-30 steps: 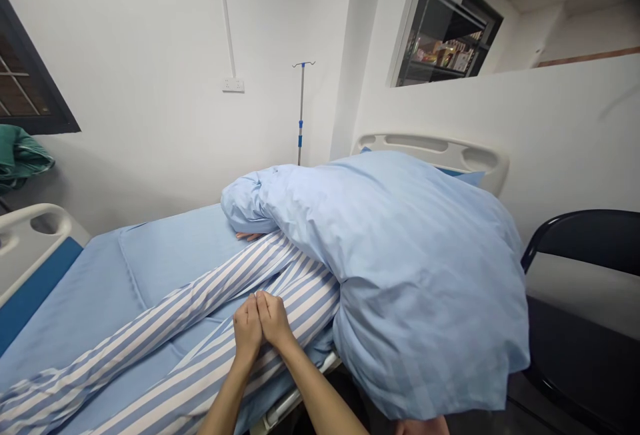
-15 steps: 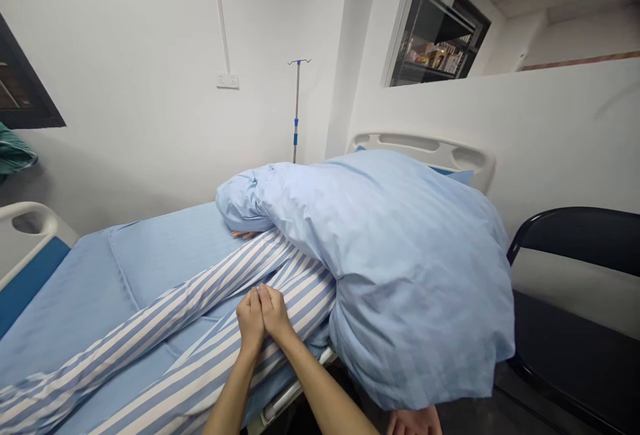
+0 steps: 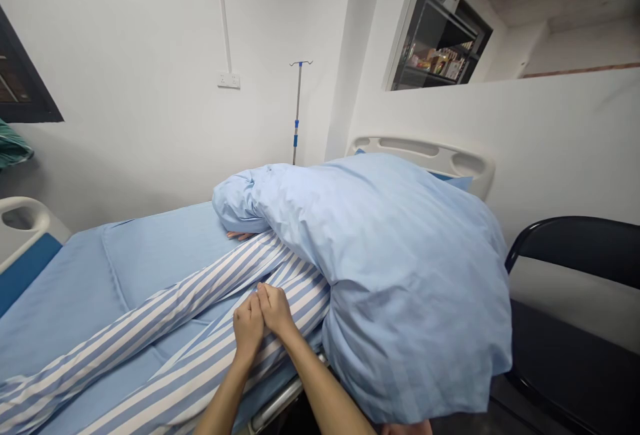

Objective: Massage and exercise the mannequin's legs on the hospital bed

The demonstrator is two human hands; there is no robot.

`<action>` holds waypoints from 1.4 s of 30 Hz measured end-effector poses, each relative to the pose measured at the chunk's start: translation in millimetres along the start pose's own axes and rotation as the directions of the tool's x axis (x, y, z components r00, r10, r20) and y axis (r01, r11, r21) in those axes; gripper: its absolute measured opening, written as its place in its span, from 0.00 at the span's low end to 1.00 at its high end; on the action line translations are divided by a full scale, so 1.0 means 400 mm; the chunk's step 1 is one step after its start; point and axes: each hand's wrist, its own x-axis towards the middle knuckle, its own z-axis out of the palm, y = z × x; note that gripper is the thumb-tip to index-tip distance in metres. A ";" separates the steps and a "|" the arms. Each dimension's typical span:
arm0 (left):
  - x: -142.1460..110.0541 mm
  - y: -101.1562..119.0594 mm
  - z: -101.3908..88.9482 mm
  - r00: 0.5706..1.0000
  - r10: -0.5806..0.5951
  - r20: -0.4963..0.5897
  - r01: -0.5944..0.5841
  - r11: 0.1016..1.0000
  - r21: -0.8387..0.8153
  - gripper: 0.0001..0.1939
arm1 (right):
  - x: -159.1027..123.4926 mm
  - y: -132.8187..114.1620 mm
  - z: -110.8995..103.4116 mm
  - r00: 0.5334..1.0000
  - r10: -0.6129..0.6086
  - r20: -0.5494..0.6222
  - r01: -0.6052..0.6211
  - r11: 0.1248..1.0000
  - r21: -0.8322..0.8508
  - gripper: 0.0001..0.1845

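Observation:
My left hand (image 3: 249, 325) and my right hand (image 3: 274, 307) are both closed, side by side and touching, over the thigh of the nearer leg in blue-and-white striped trousers (image 3: 295, 288). Their fingertips point down out of sight, so whether they hold any cloth cannot be told. A person lies on the bed in these trousers, the upper body covered by a light blue quilt (image 3: 400, 255). From under its far end shows a hand of that person (image 3: 240, 236). At the bottom edge, part of another hand (image 3: 407, 428) sticks out below the quilt.
The bed has a light blue sheet (image 3: 150, 248), a metal side rail (image 3: 277, 408), a headboard (image 3: 475, 168) and a footboard (image 3: 30, 222). A black chair (image 3: 575, 328) stands at the right. Behind the bed rises an IV pole (image 3: 298, 102).
The view has shifted slightly, and less of the hand below the quilt shows. My two closed hands stay together over the thigh, with the left slightly lower against the right.

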 end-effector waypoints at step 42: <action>0.061 0.126 0.174 0.995 -0.097 -0.030 0.082 0.943 -0.324 0.17 | 0.055 0.086 -0.099 0.978 0.156 -0.136 -0.102 0.935 0.340 0.25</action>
